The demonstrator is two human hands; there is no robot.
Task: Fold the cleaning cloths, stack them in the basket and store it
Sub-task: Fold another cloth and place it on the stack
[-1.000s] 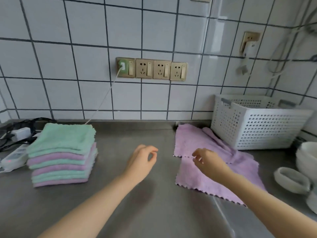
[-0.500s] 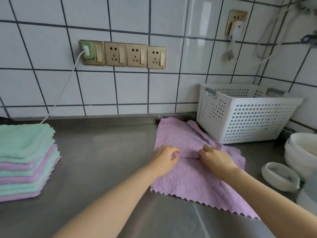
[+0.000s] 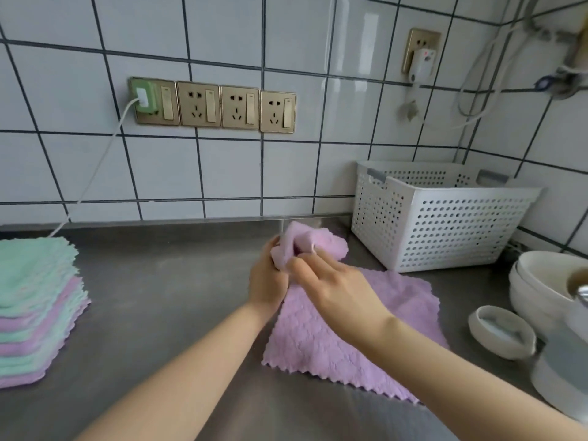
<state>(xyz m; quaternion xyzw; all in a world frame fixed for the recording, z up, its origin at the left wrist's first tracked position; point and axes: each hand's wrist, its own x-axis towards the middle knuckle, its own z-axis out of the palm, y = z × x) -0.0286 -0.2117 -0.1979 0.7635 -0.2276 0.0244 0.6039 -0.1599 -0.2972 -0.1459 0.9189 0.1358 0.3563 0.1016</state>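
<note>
Both hands, left and right, are pinching a bunched pink cloth above another lying flat on the counter, left of the basket; light and limp, it is probably best gripped at corners.

Both hands grip a bunched purple cloth: left hand beside right hand, a flat purple cloth beneath their fingers.
</note>
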